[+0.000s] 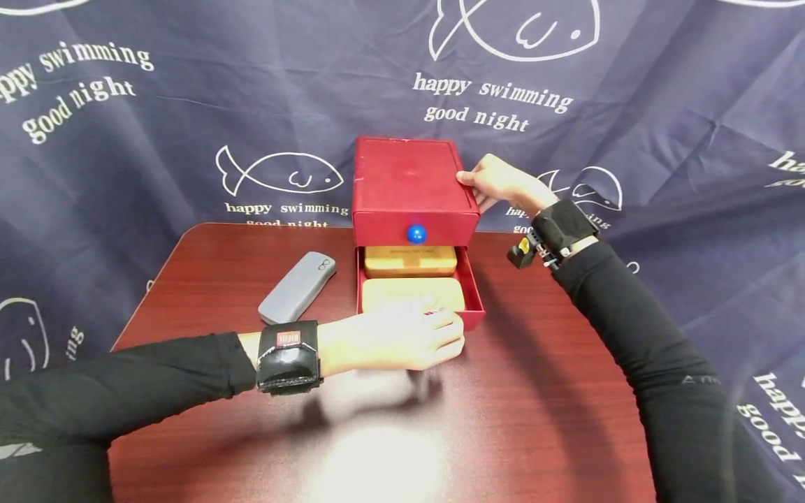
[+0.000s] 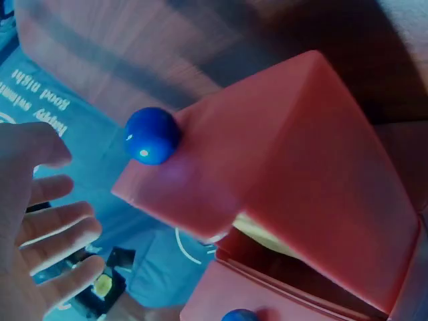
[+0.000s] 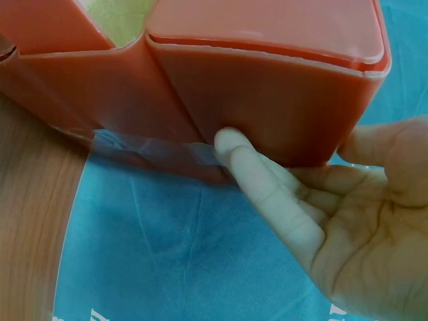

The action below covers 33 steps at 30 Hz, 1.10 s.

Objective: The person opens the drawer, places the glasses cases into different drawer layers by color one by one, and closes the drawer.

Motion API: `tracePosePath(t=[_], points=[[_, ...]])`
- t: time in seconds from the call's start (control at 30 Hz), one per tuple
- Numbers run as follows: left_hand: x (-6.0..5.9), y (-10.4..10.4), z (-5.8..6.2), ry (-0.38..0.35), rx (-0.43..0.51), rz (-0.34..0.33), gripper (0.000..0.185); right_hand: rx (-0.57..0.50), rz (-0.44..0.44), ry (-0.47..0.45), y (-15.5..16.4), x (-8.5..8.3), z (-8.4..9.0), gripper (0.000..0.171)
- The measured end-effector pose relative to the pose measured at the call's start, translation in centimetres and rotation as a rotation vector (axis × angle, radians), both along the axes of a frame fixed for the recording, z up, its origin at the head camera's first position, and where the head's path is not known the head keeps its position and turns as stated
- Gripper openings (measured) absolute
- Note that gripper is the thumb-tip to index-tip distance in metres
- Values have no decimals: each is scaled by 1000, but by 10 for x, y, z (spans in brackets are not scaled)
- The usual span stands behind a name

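While the lower drawer stands pulled out: the upper drawer of the red drawer box (image 1: 409, 183) sits flush, its blue knob (image 1: 416, 233) untouched.
Progress: lower drawer (image 1: 473, 286) open, judged at or near full travel; two tan cases (image 1: 411, 294) lie inside, neither lifted.
Left hand (image 1: 402, 340): at the drawer's front edge, fingers nearly straight, gripping nothing visible.
Right hand (image 1: 499, 183): fingers extended against the box's right wall, steadying it, thumb by the top edge.
Grey case (image 1: 298, 286): on the table (image 1: 534, 391), left of the box, apart from both hands.
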<state>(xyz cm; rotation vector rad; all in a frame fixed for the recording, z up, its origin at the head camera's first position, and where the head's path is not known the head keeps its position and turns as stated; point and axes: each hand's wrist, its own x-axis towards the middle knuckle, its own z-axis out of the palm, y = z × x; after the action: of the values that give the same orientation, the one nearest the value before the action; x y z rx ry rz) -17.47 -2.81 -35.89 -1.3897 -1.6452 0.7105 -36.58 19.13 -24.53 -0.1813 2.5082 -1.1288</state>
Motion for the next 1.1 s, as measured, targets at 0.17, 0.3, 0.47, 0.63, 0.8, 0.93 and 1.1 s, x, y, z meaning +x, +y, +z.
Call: tracePosePath(t=[0.17, 0.3, 0.47, 0.63, 0.8, 0.93, 1.1], points=[[-4, 1, 15, -131, 11, -188, 18, -4, 12, -6, 0, -1, 0, 39], [-1, -1, 8, -66, -27, -192, 22, -1, 13, -5, 1, 0, -1, 39], [1, -3, -3, 42, -58, -157, 19, 0, 5, -7, 1, -1, -1, 39], [3, -4, -8, 62, -105, -108, 22, -4, 3, -10, 0, -2, -1, 38], [3, -2, -12, 12, -158, -67, 22, -2, 3, -6, 0, -1, 0, 39], [1, -2, -16, 19, -181, -38, 21, 2, 5, -4, 0, 0, 0, 41], [0, 0, -19, 17, -166, -20, 20, 3, 3, -3, 0, -1, 0, 41]])
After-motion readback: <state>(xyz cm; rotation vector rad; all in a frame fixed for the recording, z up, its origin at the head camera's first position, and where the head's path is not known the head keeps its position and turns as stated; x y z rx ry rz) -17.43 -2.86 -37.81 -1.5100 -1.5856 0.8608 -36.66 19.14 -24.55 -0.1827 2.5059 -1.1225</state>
